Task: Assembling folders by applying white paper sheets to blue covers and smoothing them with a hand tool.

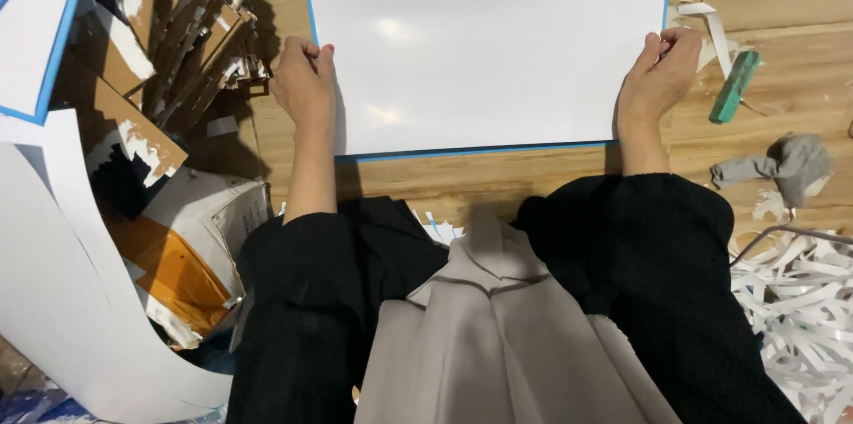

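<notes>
The glossy white rectangular sheet with thin blue edging (484, 46) lies flat on the wooden floor (782, 122), smooth and shiny enough to carry two soft light glares, its blue border showing along the left, top and near edges. Its long axis runs from side to side between the two hands, and its short edges point away from and towards the person. The left hand (305, 84) pinches the sheet's left edge near the lower corner, fingers curled closed over the margin with the thumb on top. The right hand (662, 73) grips the right edge the same way, fingers folded tightly onto it. Beyond the right fingers, just beside them on the floor, lie curled white paper strips (715, 24) and a green rectangular block (734, 86), and further out a crumpled grey cloth (782, 166). Outward from the left fingers stands a heap of torn brown cardboard pieces (178, 42). Nearer the person on that side, an open white cardboard box (209, 211) holds orange and white paper scraps. Below the right wrist, a wire basket (791, 233) holds shredded white paper strips (800, 317).
</notes>
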